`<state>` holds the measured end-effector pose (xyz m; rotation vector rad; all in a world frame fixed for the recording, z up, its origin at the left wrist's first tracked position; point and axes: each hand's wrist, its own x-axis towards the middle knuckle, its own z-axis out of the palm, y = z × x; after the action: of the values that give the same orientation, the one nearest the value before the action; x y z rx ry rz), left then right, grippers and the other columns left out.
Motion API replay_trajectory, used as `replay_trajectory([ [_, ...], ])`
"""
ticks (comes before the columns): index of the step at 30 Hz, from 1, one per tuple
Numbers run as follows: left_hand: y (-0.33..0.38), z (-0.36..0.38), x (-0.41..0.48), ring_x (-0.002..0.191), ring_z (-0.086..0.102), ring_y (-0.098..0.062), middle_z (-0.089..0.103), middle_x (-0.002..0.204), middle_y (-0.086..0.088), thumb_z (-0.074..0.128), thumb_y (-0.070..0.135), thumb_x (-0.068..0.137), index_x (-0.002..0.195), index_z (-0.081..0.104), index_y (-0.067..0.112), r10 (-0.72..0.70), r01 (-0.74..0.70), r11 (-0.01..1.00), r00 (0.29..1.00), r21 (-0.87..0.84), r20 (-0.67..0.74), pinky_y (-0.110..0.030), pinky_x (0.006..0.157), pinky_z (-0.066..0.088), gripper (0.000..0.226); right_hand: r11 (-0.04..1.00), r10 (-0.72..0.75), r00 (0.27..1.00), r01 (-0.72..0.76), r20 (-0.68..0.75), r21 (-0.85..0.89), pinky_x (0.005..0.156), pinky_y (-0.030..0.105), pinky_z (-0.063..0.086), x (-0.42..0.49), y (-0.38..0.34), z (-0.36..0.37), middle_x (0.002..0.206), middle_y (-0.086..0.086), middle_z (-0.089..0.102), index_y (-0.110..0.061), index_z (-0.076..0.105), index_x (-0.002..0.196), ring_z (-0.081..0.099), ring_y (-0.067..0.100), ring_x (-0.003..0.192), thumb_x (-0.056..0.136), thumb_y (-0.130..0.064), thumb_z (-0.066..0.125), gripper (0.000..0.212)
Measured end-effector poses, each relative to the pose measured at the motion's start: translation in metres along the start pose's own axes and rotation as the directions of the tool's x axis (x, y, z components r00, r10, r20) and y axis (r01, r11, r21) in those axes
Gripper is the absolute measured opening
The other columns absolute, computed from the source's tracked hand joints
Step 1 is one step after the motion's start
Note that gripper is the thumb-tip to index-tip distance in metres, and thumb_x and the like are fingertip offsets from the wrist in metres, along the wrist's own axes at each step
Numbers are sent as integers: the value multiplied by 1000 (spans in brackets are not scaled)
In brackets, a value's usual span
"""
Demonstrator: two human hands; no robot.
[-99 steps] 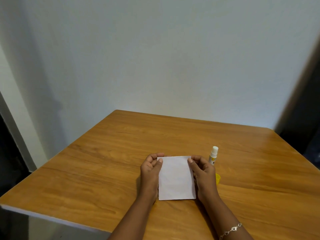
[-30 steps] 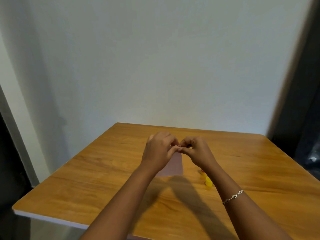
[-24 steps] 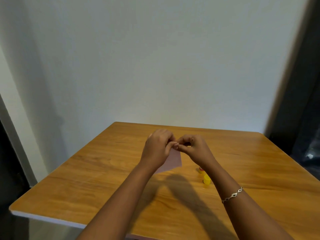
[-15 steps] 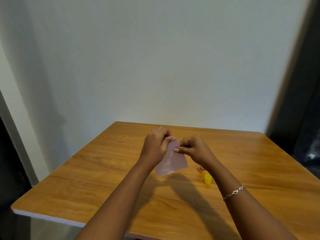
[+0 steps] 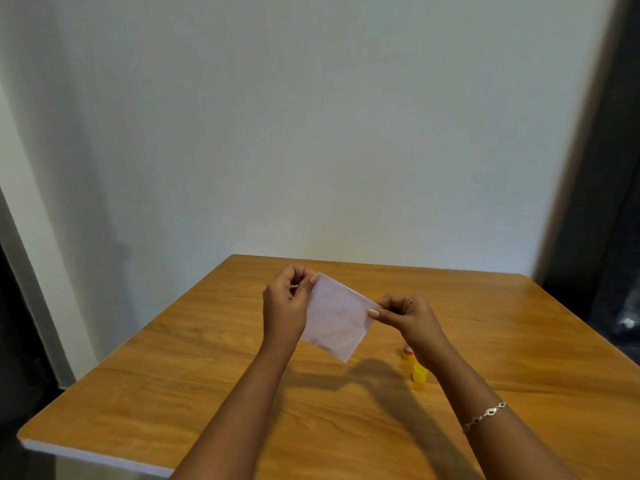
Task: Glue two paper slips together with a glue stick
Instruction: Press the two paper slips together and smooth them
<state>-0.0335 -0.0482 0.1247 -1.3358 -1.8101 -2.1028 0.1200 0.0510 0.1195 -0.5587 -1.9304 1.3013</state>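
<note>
A white paper slip point(image 5: 337, 318) hangs in the air above the wooden table point(image 5: 194, 386), tilted down to the right. My left hand point(image 5: 285, 308) pinches its upper left corner. My right hand point(image 5: 403, 317) pinches its right corner. I cannot tell whether it is one sheet or two pressed together. The glue stick point(image 5: 407, 352) stands on the table below my right wrist, mostly hidden by it. Its yellow cap point(image 5: 419, 372) lies just in front of it.
The table stands against a white wall point(image 5: 311, 133). A dark doorway point(image 5: 613, 216) is at the right, and the table's near left edge point(image 5: 93, 457) is white. A bracelet is on my right wrist.
Both hands lifted the paper off the table and held it close together; now they have drawn apart, spreading the slip out flat in the air and tilting it.
</note>
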Motion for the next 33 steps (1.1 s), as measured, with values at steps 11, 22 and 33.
replay_trajectory([
  [11,-5,12,-10,102,44,-15,65,96,-4,52,26,80,97,62,12,344,-414,798,910,438,233,-26,86,34,24,921,-138,989,105,-61,-376,60,34,44,7,8,4,71,14,67,-4,66,69,60,23,68,76,-8,70,9],
  [22,7,25,-6,83,47,-15,62,75,0,70,12,75,71,64,10,126,-304,880,890,364,439,-26,69,32,8,839,-269,963,253,37,-482,61,12,38,6,3,12,65,-18,53,-5,71,80,53,1,69,78,-17,68,12],
  [33,10,17,4,71,55,-6,60,69,5,66,5,77,68,63,10,57,-115,978,949,174,311,-14,63,41,10,958,-123,988,143,94,-248,51,13,35,11,13,10,57,-7,56,-24,59,57,48,-1,52,81,-10,65,28],
])
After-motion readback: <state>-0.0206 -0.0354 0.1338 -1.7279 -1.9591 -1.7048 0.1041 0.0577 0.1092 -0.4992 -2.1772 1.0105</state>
